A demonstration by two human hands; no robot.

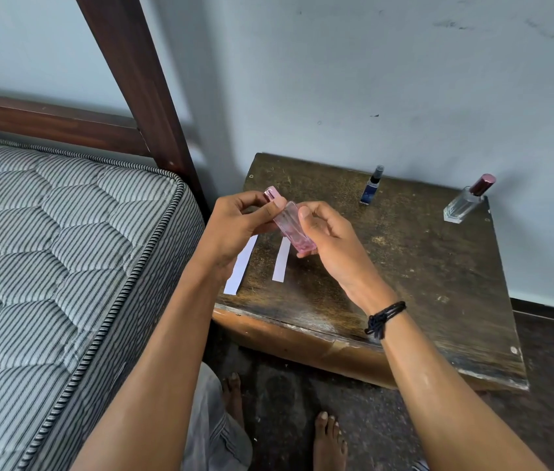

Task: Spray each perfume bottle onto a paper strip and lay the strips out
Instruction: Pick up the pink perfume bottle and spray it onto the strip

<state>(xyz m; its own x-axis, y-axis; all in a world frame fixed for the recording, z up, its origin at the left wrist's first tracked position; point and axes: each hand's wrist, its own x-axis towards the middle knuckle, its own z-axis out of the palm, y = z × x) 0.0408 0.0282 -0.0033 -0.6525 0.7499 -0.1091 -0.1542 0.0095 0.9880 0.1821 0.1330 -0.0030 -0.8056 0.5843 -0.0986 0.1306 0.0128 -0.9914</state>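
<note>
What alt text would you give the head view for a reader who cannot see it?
Both hands hold a pink perfume bottle above a worn wooden table: the left hand grips its pink cap, the right hand its body. Two white paper strips lie on the table below, and a small blue bottle and a clear bottle stand near the wall.

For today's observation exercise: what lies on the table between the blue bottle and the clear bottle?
Nothing: the head view shows bare table between the blue bottle and the clear bottle.
</note>
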